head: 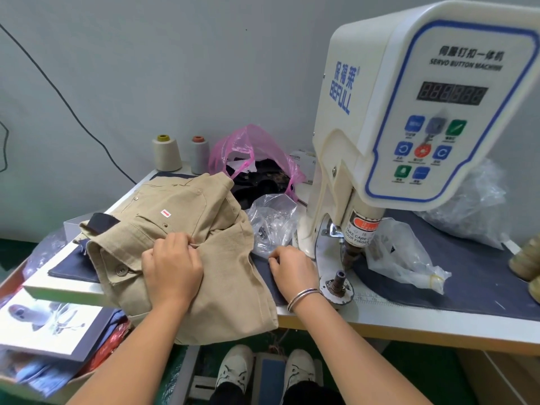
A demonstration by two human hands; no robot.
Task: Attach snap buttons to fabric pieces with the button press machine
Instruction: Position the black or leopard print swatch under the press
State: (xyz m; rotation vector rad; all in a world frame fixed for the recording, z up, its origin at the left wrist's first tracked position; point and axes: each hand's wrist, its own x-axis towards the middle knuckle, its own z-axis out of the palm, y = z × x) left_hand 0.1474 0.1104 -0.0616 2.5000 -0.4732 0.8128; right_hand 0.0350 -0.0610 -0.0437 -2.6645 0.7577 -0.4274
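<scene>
Our left hand (172, 268) pinches a fold of the tan garment (187, 229) heaped on the bench (409, 320). Right hand (292, 267), fingers curled, seems to pinch the dark fabric's (273, 277) edge, just beside the button press machine (409, 127).

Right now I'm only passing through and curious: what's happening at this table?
A person is getting a tan garment ready for the button press machine. The left hand pinches a fold of it; the right hand rests with curled fingers on the dark mat beside the lower die. Nothing lies under the press yet.
</scene>
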